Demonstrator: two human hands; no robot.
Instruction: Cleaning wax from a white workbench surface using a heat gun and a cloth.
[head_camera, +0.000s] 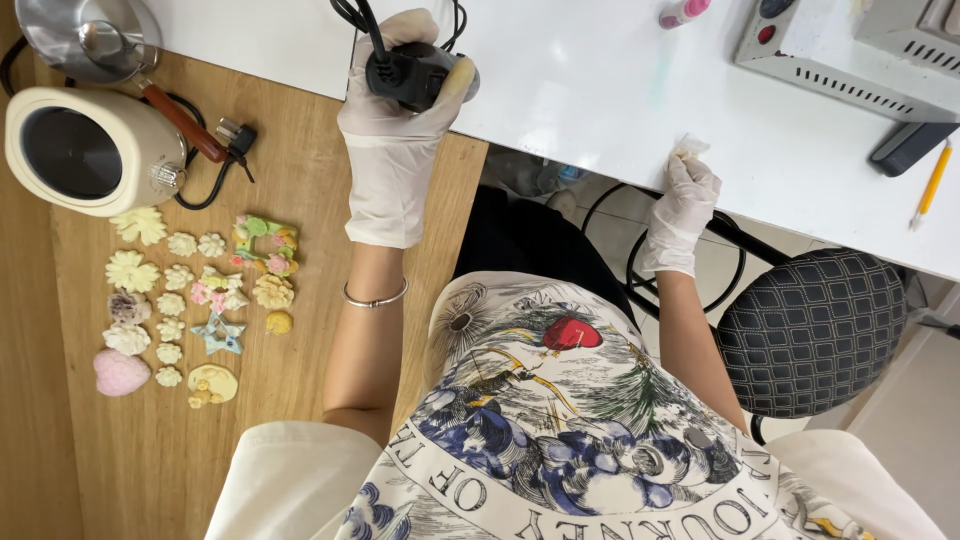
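Observation:
My left hand (392, 150), in a white glove, is closed around a black hand-held power tool (415, 75) whose black cord runs off the top edge. It rests on the white table (580, 90) near the table's left corner. My right hand (682, 205), also gloved, pinches a small whitish piece (689, 148) against the white table's near edge. A thin silver bangle (375, 298) sits on my left wrist.
A wooden side table (300, 380) on the left carries several small pastel moulded flowers, a star (218, 335) and a pink heart (120, 372). A white round pot (90, 150) and a metal lid (85, 35) stand behind them. A grey machine (850, 50), a yellow pencil (932, 185) and a black stool (810, 330) are on the right.

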